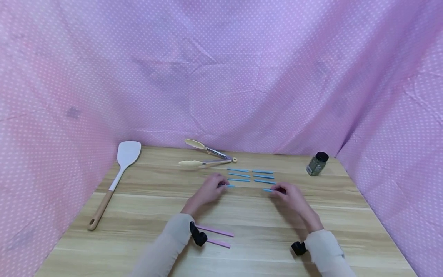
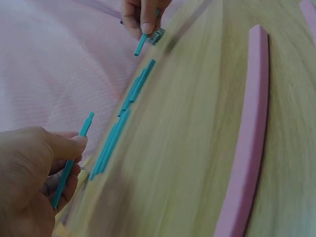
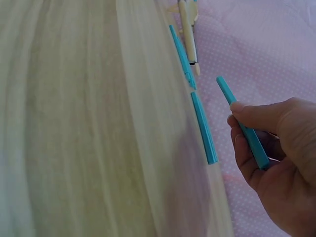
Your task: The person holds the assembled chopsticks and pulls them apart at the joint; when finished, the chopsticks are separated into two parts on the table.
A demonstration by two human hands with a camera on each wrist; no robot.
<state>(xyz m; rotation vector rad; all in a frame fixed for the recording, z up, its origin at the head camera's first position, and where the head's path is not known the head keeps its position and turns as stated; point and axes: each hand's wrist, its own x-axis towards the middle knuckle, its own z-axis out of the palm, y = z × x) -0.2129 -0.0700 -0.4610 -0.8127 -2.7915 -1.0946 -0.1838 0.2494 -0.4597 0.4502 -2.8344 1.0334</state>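
My left hand (image 1: pixel 212 187) pinches a blue stick (image 2: pixel 69 168) between thumb and fingers; its far end narrows to a short peg. In the right wrist view, my right hand (image 3: pixel 276 143) grips another blue stick (image 3: pixel 249 133) with a plain, squared shaft. Two short columns of blue sticks lie on the table just beyond the hands: a left column (image 1: pixel 238 175) and a right column (image 1: pixel 264 177), three in each. The two held sticks point toward each other across a gap. Beside my left forearm lie two pink sticks (image 1: pixel 221 232), partly hidden by the sleeve and wrist camera.
Tongs (image 1: pixel 221 162) with cream tips lie spread at the back of the wooden table (image 1: pixel 263 250). A white spatula (image 1: pixel 128 154) with a wooden handle lies along the left side. Toward the back right stands a black-capped jar (image 1: pixel 315 165). Pink dotted cloth (image 1: pixel 221 77) surrounds the table.
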